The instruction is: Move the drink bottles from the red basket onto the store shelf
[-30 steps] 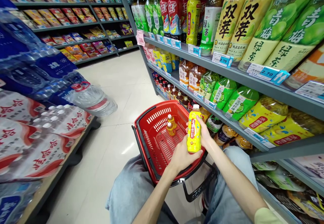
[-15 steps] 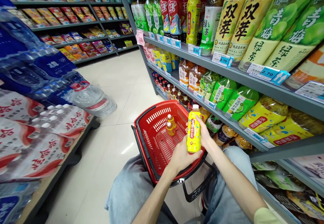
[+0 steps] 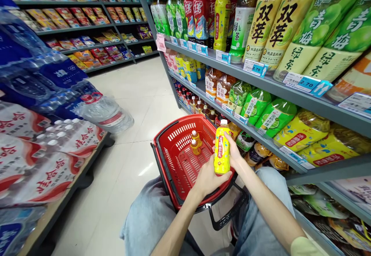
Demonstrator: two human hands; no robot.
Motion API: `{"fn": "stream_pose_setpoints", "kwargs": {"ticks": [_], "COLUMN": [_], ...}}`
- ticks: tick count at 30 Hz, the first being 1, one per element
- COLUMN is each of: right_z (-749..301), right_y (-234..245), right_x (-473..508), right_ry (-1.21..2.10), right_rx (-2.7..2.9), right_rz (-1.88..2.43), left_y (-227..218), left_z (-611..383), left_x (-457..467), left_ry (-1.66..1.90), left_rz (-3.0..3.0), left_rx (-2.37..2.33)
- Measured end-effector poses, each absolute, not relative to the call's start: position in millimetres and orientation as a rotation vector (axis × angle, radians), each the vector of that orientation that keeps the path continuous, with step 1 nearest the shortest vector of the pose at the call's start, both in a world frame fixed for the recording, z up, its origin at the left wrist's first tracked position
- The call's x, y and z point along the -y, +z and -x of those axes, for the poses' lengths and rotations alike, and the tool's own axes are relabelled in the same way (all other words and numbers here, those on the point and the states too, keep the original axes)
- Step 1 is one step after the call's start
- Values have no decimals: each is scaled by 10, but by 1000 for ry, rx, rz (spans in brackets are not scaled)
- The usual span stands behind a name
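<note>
Yellow and upright, the bottle (image 3: pixel 222 151) has not shifted above the red basket (image 3: pixel 182 167) this past second; left hand (image 3: pixel 207 178) and right hand (image 3: pixel 236 153) keep fingers curled round it.

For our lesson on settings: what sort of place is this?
Probably a supermarket aisle: shelves of drinks, price tags on their edges, and a red basket below the bottle that the left hand and right hand hold.

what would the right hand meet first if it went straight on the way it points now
Probably the two small bottles in the red basket: the right hand, gripping the yellow bottle, points toward them. Depth is unclear; it might pass above.
</note>
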State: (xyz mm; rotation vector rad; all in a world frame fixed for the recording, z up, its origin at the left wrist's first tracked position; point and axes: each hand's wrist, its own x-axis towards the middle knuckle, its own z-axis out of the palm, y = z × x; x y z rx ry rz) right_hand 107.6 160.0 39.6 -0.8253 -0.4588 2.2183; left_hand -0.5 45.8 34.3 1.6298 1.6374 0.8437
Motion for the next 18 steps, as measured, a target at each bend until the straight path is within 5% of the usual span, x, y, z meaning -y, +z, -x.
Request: {"fn": "stream_pose_setpoints", "kwargs": {"ticks": [18], "right_z": [-1094], "right_y": [405], "right_x": [-1568], "right_ry": [2155], "right_rx": [458], "right_rz": [839], "left_y": [437], "left_z": [21], "left_x": [-450], "left_ry": [830], "left_rz": [-1642], "left_rx": [-1625]}}
